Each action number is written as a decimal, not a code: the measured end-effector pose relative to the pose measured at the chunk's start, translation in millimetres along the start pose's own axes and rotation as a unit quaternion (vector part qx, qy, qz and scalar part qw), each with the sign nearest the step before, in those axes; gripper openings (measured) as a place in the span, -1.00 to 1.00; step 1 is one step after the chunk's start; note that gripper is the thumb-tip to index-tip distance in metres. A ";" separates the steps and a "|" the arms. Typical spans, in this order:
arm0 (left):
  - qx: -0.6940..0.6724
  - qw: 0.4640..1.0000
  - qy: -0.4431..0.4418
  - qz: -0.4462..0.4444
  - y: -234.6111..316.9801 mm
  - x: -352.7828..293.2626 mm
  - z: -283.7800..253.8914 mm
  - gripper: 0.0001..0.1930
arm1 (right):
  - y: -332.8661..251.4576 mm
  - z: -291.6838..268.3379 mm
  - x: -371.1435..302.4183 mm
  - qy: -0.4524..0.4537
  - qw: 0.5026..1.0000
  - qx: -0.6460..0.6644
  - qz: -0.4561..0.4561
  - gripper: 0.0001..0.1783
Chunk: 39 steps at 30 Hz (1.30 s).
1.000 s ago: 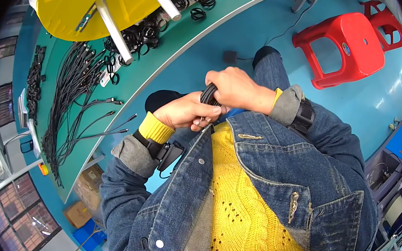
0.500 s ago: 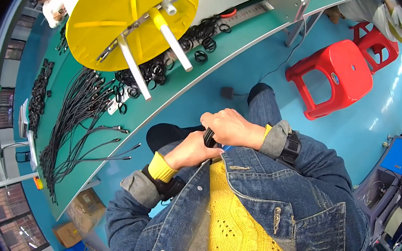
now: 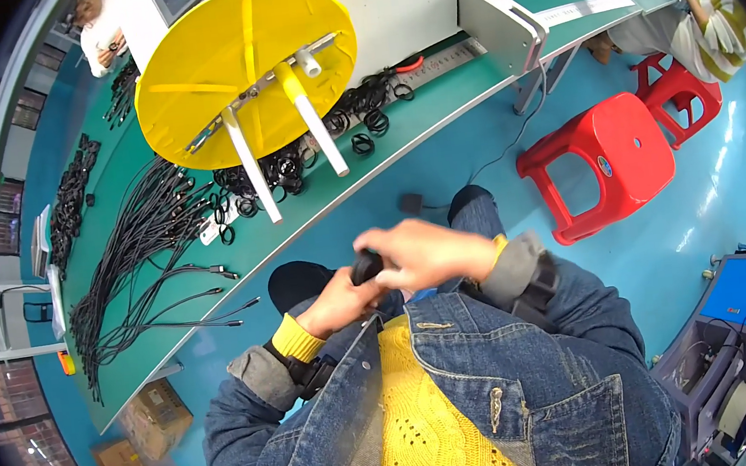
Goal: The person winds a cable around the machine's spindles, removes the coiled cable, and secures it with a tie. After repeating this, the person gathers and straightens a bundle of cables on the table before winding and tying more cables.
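In front of my body, between my hands, is a small bundle of black cable (image 3: 365, 267), mostly hidden by fingers. My left hand (image 3: 337, 303) is closed round its lower side. My right hand (image 3: 423, 253), slightly blurred, reaches over from the right with fingers closed at the bundle's upper and right side. Beyond them, on the green table (image 3: 296, 207), a fan of loose black cables (image 3: 139, 237) spreads at the left. Several coiled black cables (image 3: 279, 172) lie under the yellow disc (image 3: 216, 67) with its two pale rods.
A white machine (image 3: 407, 8) with a metal bracket (image 3: 506, 29) stands on the table. Red stools (image 3: 626, 153) are at the right on the blue floor. Cardboard boxes (image 3: 156, 414) sit at lower left, a grey cart (image 3: 682, 363) at lower right. Other people (image 3: 708, 24) work at the far side.
My right hand has shifted a little left and turned over the cable bundle, which now shows as a rounded black end above my left hand. The whole view has tilted slightly.
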<state>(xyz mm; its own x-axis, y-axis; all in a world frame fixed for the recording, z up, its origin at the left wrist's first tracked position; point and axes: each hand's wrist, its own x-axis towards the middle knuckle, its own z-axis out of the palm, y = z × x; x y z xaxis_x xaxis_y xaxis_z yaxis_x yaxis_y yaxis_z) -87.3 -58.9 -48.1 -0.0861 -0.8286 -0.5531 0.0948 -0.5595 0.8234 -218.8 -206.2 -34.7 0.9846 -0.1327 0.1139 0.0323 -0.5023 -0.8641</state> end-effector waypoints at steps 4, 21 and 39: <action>-0.071 0.994 0.083 -0.022 29.1 -6.3 7.2 -0.83 | 33.5 -69.8 28.9 0.420 0.870 -0.253 -0.058 -0.79; -0.279 0.913 0.174 0.242 67.5 9.1 18.2 -0.86 | -10.3 -26.7 20.0 0.406 0.866 -0.205 -0.208 -0.80; -0.220 0.913 0.268 0.216 59.3 14.1 1.8 -0.90 | -7.6 -11.7 32.4 0.325 0.933 -0.064 -0.144 -0.88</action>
<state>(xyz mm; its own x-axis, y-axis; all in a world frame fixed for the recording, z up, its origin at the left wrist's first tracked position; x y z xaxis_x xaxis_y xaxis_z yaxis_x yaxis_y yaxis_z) -84.7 -103.7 -6.9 0.5404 -0.7976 -0.2679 0.4040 -0.0333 0.9142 -189.1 -216.7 -18.7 0.6257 -0.4453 0.6405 0.2167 -0.6895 -0.6911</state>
